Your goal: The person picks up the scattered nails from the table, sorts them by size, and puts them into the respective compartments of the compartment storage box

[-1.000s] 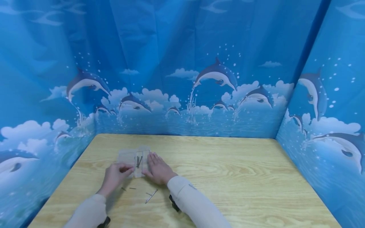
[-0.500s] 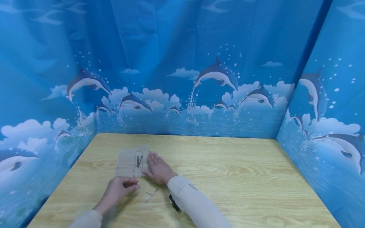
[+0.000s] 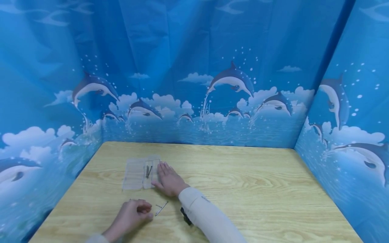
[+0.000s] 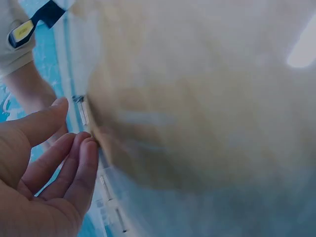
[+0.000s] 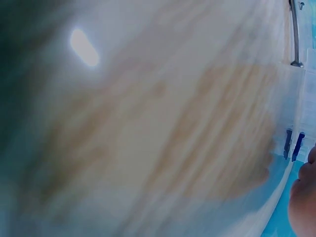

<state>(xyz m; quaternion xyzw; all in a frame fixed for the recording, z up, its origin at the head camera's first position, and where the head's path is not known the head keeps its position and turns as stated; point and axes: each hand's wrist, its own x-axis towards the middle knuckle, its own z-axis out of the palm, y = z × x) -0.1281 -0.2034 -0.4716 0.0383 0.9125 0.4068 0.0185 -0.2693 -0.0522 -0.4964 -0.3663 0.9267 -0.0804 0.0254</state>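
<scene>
A clear plastic box (image 3: 147,184) lies on the table with its lid (image 3: 132,173) folded out to the left. Several dark long nails (image 3: 148,171) rest in its middle compartment. My right hand (image 3: 171,180) lies flat with fingers straight on the box's right part. In front of the box, my left hand (image 3: 133,214) hovers low, its fingers bent and thumb apart from them; in the left wrist view the gap between thumb and fingertips (image 4: 88,153) holds nothing. Just right of it lie a long silver nail (image 3: 161,208) and a short nail (image 3: 158,206). Short nails (image 4: 106,187) also show below the left fingertips.
The wood-grain table (image 3: 249,189) extends far to the right. Blue dolphin-print curtains (image 3: 194,84) stand around its back and sides. A black wrist strap (image 3: 186,216) shows under the right sleeve (image 3: 209,216).
My left hand has moved from the box's lid towards me and right, coming close to the loose nails and covering the two on the left. The right hand has stayed on the box.
</scene>
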